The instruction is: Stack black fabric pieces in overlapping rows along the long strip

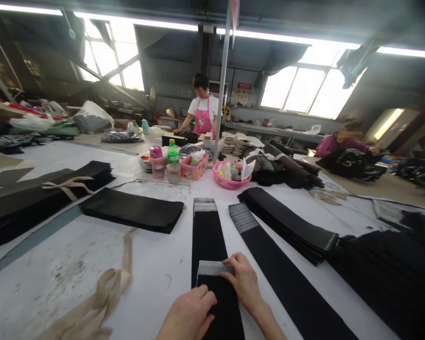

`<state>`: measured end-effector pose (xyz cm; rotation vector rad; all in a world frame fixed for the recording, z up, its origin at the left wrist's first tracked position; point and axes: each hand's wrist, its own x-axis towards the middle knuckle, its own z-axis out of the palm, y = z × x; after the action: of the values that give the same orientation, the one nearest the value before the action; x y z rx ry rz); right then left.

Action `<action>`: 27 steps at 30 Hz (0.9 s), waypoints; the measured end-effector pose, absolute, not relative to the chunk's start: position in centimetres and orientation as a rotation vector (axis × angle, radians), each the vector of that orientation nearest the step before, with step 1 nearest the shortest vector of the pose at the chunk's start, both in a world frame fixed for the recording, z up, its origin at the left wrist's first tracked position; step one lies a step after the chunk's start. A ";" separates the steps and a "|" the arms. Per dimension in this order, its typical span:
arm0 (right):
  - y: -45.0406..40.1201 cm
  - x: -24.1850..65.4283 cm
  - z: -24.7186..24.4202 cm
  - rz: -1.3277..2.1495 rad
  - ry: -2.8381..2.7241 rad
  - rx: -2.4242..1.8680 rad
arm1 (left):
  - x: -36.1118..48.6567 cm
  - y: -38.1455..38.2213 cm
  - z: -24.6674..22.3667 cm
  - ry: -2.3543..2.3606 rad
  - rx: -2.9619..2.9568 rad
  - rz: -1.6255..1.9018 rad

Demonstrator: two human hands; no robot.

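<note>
A black fabric strip [221, 307] with a pale grey end band lies over the near part of another black strip [207, 231], whose far end is also grey. My right hand [246, 283] pinches the top strip at the right corner of its grey band, thumb on top. With curled fingers, my left hand [193, 311] grips the left edge of the same strip a little nearer to me. To the right runs a stack of long black strips [269, 255] with staggered grey ends, apart from both hands.
Stacks of black panels lie at left [134, 208] and right [290, 222]. A beige cloth band [104, 288] is on the white table [163, 264]. Further back are a pink basket [232, 179], bottles [173, 153] and a metal pole [224, 80]. Two people work beyond.
</note>
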<state>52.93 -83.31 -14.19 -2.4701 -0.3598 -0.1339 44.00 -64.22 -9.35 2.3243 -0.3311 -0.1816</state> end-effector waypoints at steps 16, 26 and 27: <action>-91.7 66.9 -12.4 -0.132 -0.437 -2.856 | 44.2 -66.0 -17.2 -0.537 2.654 0.280; -92.7 68.8 -13.3 -0.028 -0.622 -2.953 | 44.2 -66.0 -16.4 -0.517 2.653 0.194; -92.6 68.8 -13.2 -0.048 -0.628 -2.965 | 44.2 -66.0 -16.3 -0.515 2.651 0.189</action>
<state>68.80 -92.62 -13.24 -2.9655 -0.6285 -0.0475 44.23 -66.04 -16.34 2.6507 -0.5153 0.1885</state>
